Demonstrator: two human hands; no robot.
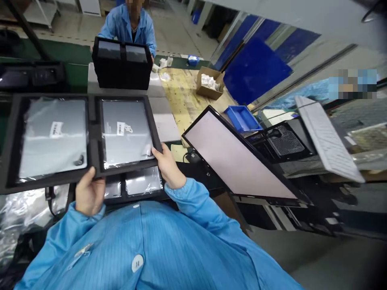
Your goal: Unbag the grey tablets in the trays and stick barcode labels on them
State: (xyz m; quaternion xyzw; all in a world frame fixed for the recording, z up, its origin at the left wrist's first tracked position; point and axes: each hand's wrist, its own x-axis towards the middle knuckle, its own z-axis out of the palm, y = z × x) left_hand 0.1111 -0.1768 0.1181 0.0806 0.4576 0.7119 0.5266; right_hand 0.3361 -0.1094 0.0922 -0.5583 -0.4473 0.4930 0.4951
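A black foam tray point(96, 149) is held up in front of my body. It carries two tablets in clear plastic film, a left tablet point(66, 151) and a right tablet point(133, 143), backs up, each with a white label. My left hand point(90, 192) grips the tray's near edge around the middle, thumb on top. At the right near corner, my right hand point(168, 165) clasps the tray, its thumb over the rim; the fingers underneath are hidden. Below the held tray, another tray point(143, 182) with film-wrapped tablets shows partly.
Across the bench a person point(127, 24) in blue holds a stack of black trays point(122, 70). A monitor point(238, 157) stands at right, near a blue bin point(242, 119) and a cardboard box point(209, 92). Clear plastic bags point(24, 217) lie at lower left.
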